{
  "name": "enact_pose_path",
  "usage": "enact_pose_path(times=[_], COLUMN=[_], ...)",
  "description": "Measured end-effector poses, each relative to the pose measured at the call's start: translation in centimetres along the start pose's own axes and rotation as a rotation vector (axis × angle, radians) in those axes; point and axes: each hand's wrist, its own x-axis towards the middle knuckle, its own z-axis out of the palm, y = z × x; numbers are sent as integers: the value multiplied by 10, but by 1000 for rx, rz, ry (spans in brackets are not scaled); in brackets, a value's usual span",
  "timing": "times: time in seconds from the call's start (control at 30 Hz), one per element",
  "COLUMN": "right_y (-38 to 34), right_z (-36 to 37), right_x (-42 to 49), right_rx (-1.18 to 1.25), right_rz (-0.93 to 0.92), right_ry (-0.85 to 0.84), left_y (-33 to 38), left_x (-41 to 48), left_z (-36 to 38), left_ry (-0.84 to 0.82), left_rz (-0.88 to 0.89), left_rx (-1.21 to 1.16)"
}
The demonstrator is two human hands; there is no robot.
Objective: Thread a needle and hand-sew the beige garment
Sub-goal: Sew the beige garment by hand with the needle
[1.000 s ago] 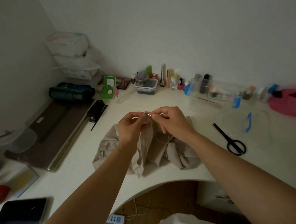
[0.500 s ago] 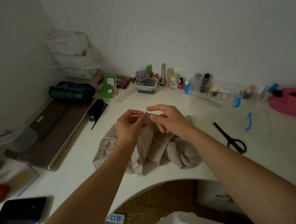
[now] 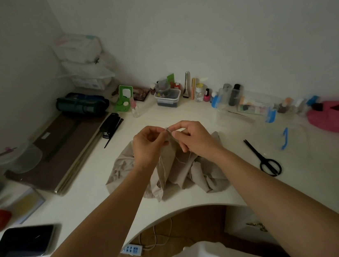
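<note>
Since a moment ago the hands have drawn closer, and the right forefinger, stretched out before, now curls in to meet the left fingertips. A white desk (image 3: 184,113) wraps round the person. The beige garment (image 3: 170,171) lies crumpled on it by the curved front edge, under the raised hands. Black scissors (image 3: 263,158) lie well to its right, blades together. The left hand (image 3: 148,145) pinches the needle (image 3: 167,129), a tiny grey sliver I can barely make out. The right hand (image 3: 196,140) pinches the thread (image 3: 180,161) right against it, and the pale strand loops down over the cloth.
</note>
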Motion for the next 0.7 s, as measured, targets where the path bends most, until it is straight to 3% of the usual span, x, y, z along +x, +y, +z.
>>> enact_pose_path(times=[0.5,0.7], right_y=[2,1], right_z=[2,-1], right_x=[3,1], right_rx=[2,28], right_rz=[28,30], right_ry=[93,58], left_y=[3,5], left_x=[0,1], left_z=[-1,0], left_ry=[-70,1], left_rz=[-65,-155], left_rx=[-44,-99])
